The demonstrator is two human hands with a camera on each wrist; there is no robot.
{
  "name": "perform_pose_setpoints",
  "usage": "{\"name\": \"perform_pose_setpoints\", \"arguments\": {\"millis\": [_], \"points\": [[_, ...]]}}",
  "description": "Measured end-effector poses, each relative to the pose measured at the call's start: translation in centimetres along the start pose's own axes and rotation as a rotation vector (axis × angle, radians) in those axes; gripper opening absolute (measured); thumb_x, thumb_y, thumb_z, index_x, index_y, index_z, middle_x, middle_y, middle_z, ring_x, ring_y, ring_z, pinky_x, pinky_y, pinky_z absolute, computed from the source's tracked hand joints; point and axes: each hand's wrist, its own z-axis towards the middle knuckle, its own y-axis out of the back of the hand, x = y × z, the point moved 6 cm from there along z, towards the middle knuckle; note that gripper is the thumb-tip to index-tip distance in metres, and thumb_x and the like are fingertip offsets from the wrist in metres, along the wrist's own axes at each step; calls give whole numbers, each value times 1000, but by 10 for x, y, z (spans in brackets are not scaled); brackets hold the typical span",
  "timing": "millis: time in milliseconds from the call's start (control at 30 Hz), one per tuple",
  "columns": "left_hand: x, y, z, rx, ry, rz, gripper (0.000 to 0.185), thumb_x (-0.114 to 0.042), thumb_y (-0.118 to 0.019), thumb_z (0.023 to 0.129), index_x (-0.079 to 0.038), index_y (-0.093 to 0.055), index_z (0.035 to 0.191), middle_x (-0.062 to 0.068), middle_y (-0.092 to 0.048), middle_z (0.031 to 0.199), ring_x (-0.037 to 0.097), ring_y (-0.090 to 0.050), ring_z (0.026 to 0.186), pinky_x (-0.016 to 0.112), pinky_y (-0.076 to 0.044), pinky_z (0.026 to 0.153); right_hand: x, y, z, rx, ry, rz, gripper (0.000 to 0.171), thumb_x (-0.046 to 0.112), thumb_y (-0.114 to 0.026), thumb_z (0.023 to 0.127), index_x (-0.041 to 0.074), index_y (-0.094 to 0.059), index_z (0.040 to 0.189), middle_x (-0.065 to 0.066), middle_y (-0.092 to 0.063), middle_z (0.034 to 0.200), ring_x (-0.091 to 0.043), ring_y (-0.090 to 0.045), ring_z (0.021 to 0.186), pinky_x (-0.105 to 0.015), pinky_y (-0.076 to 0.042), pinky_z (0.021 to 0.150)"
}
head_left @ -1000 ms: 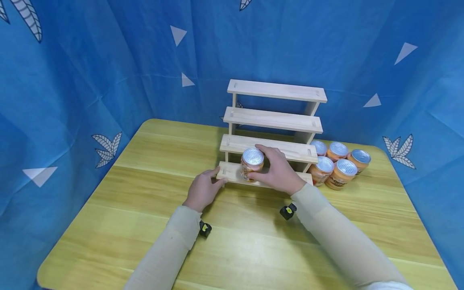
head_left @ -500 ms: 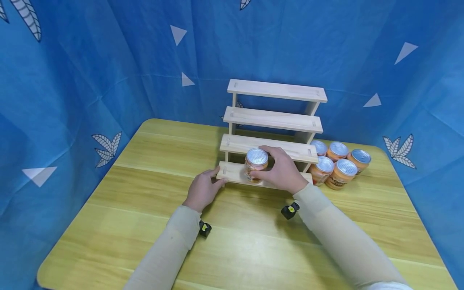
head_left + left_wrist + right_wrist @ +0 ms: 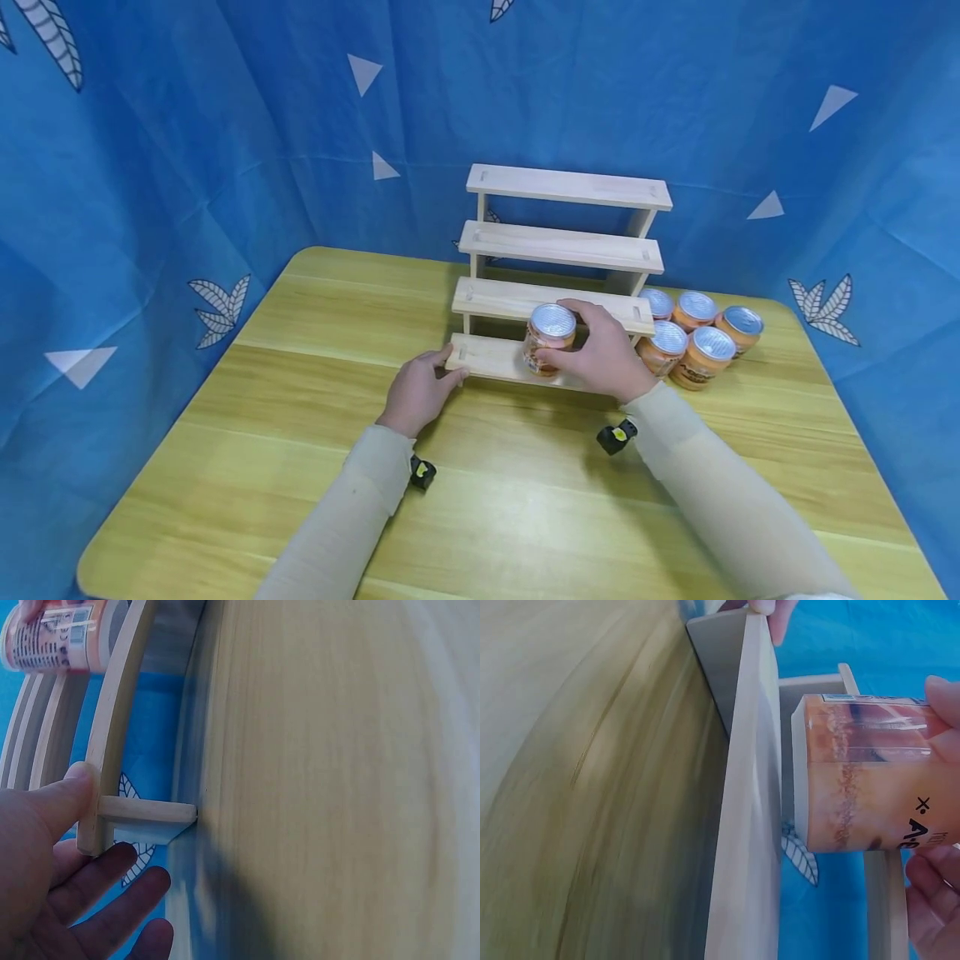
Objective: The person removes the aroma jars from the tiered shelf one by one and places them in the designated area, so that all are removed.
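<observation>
My right hand (image 3: 600,354) grips an orange can (image 3: 550,337) with a silver ridged lid, thumb in front and fingers behind. The can is upright over the lowest step of a pale wooden four-step display rack (image 3: 555,300). In the right wrist view, a narrow gap shows between the can's base (image 3: 801,776) and the step's board (image 3: 750,795). At the left end of that same step, my left hand (image 3: 416,390) pinches the board, its thumb on one face and a finger on the other. The other left fingers (image 3: 127,904) extend loosely below the board in the left wrist view.
Several more orange cans (image 3: 702,358) stand clustered on the table right beside the rack. The wooden table (image 3: 300,467) has rounded corners. Blue cloth (image 3: 315,100) with leaf and triangle prints hangs behind and at both sides.
My right hand has carried the can rightward along the lowest step, from left of its middle to about the middle. My left hand keeps its hold on the step's left end.
</observation>
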Motion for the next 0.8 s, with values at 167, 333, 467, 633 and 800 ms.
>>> {"name": "perform_pose_setpoints", "arguments": {"millis": [167, 333, 467, 633, 800], "points": [[-1, 2, 0, 0, -10, 1, 59, -47, -61, 83, -20, -47, 134, 6, -53, 131, 25, -47, 122, 42, -40, 100, -10, 12, -8, -16, -30, -14, 85, 63, -71, 63, 19, -45, 131, 1, -52, 124, -17, -51, 107, -41, -47, 86], [-2, 1, -2, 12, -5, -1, 60, -48, -60, 84, -20, -46, 135, 7, -52, 132, 25, -46, 123, 43, -39, 101, -19, 24, -16, 5, -69, -5, 87, 61, -72, 63, 18, -43, 133, 0, -51, 124, -19, -51, 108, -42, -47, 85], [-1, -3, -3, 9, 0, -3, 60, -48, -60, 83, -21, -46, 135, 6, -52, 132, 25, -46, 123, 42, -39, 101, -25, 34, -21, 14, -93, 9, 87, 59, -74, 63, 17, -42, 133, -1, -51, 122, -19, -51, 106, -42, -46, 85], [-2, -3, -2, 0, 0, 2, 60, -49, -60, 83, -21, -47, 134, 5, -53, 131, 24, -47, 122, 41, -40, 100, -33, 48, -27, -9, -105, 29, 85, 55, -75, 65, 19, -41, 134, 0, -53, 120, -17, -55, 104, -39, -49, 83], [-2, 0, -2, 3, 3, 9, 59, -48, -60, 84, -21, -47, 135, 6, -53, 131, 24, -47, 122, 41, -40, 100, -39, 61, -33, -37, -120, 53, 83, 51, -76, 67, 18, -41, 134, -1, -54, 119, -18, -55, 105, -40, -50, 84]]}}
